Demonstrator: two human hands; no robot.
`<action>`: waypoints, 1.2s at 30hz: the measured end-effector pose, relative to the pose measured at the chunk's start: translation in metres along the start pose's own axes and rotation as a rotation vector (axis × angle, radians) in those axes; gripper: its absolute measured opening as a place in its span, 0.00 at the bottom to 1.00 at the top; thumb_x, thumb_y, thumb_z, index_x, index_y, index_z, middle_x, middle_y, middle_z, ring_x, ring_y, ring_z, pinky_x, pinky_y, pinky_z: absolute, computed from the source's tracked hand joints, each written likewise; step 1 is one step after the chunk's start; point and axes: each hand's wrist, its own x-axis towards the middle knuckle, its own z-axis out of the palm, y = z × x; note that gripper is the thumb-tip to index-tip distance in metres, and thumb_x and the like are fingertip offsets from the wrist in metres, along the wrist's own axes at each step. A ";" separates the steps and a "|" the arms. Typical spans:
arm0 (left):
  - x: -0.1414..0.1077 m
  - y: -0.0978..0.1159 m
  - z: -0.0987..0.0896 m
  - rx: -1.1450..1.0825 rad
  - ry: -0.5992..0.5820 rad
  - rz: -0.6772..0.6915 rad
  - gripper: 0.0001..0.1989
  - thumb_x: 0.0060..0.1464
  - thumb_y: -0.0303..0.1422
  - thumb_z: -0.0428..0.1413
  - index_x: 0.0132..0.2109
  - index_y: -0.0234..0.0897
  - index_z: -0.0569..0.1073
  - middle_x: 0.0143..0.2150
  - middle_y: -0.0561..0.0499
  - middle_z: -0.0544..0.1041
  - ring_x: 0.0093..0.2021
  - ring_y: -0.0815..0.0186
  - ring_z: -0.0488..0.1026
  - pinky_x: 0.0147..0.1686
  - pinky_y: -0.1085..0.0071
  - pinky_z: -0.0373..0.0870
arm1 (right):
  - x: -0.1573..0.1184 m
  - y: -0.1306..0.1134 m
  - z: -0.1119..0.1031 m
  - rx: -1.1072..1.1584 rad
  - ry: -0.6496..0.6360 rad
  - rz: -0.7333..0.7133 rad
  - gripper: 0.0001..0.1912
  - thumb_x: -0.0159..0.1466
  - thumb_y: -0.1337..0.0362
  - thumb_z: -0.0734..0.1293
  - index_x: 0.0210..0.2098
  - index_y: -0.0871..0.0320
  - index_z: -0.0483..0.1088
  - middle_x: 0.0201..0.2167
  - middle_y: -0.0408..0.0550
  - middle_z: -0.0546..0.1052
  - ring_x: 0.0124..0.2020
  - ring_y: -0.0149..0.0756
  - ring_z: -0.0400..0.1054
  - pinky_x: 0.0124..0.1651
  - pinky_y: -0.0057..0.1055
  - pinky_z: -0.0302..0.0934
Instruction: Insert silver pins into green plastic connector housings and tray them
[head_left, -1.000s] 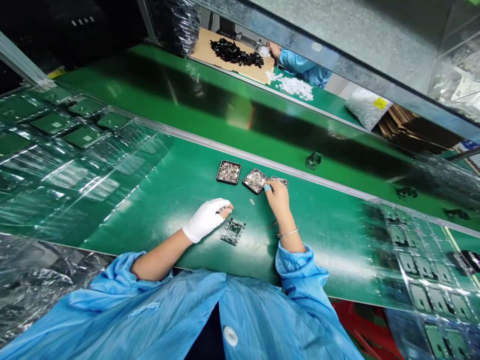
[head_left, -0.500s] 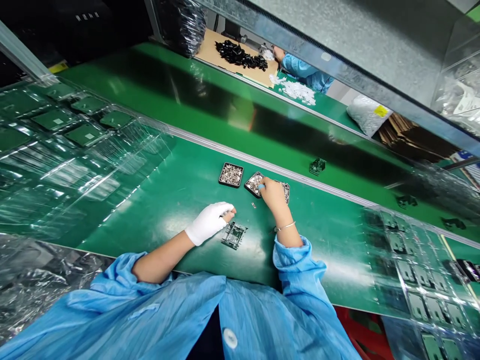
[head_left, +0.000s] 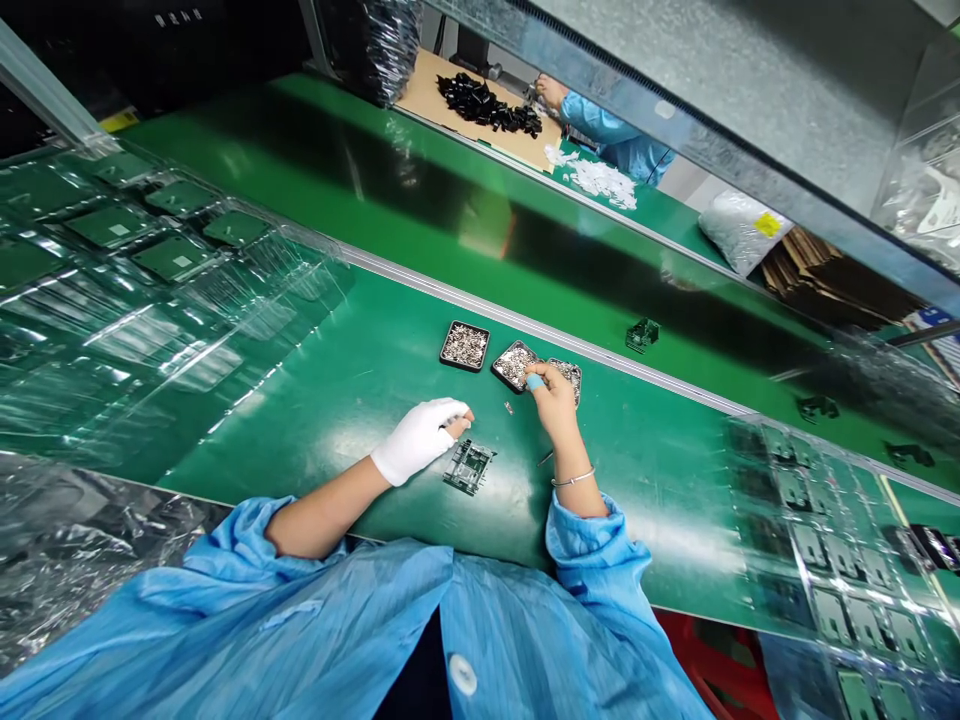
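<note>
- The left hand, in a white glove, rests with fingers together just left of the clear plastic part, steadying it.
- The right hand is beyond the part, fingers pinched at the middle tray; whether they clamp a piece is not visible.

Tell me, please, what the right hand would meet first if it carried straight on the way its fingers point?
Probably the middle tray of small metal parts: the right hand points up and slightly left, fingertips at its near edge. Another tray lies close beside, so depth leaves some doubt.

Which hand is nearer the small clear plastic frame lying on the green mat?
Left. The white-gloved left hand rests just beside the clear plastic frame, its fingertips almost over the frame's upper corner. The bare right hand is farther off, at the small black trays of metal parts.
</note>
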 end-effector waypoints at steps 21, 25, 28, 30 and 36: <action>-0.005 0.013 -0.009 -0.121 0.073 0.013 0.13 0.56 0.40 0.51 0.30 0.36 0.71 0.27 0.52 0.71 0.28 0.67 0.67 0.31 0.70 0.64 | -0.066 -0.043 0.039 -0.045 -0.208 -0.239 0.06 0.64 0.63 0.62 0.34 0.55 0.70 0.32 0.45 0.75 0.36 0.35 0.68 0.43 0.33 0.62; -0.007 0.012 -0.009 -0.034 0.043 0.192 0.17 0.61 0.41 0.48 0.29 0.36 0.71 0.27 0.51 0.72 0.29 0.66 0.68 0.33 0.69 0.65 | -0.066 -0.044 0.035 0.038 -0.352 -0.178 0.07 0.63 0.61 0.64 0.31 0.57 0.69 0.30 0.43 0.73 0.33 0.32 0.67 0.40 0.30 0.61; -0.010 0.012 -0.008 -0.008 0.025 0.275 0.21 0.63 0.45 0.46 0.29 0.36 0.71 0.28 0.49 0.73 0.30 0.65 0.69 0.35 0.68 0.66 | -0.067 -0.047 0.030 0.090 -0.484 -0.136 0.07 0.62 0.61 0.64 0.32 0.58 0.70 0.30 0.43 0.74 0.33 0.31 0.68 0.39 0.29 0.61; -0.012 0.013 -0.007 -0.002 0.009 0.335 0.23 0.63 0.47 0.44 0.30 0.36 0.71 0.29 0.49 0.74 0.31 0.65 0.70 0.37 0.67 0.67 | -0.068 -0.048 0.024 0.085 -0.536 -0.148 0.06 0.63 0.62 0.64 0.32 0.58 0.70 0.31 0.43 0.75 0.33 0.31 0.68 0.40 0.29 0.61; -0.025 0.002 -0.005 0.000 -0.136 0.303 0.42 0.47 0.60 0.56 0.59 0.34 0.63 0.58 0.35 0.67 0.59 0.50 0.65 0.58 0.53 0.63 | -0.075 -0.035 0.005 0.010 -0.343 -0.172 0.05 0.63 0.64 0.63 0.31 0.57 0.68 0.29 0.43 0.73 0.33 0.32 0.67 0.39 0.29 0.61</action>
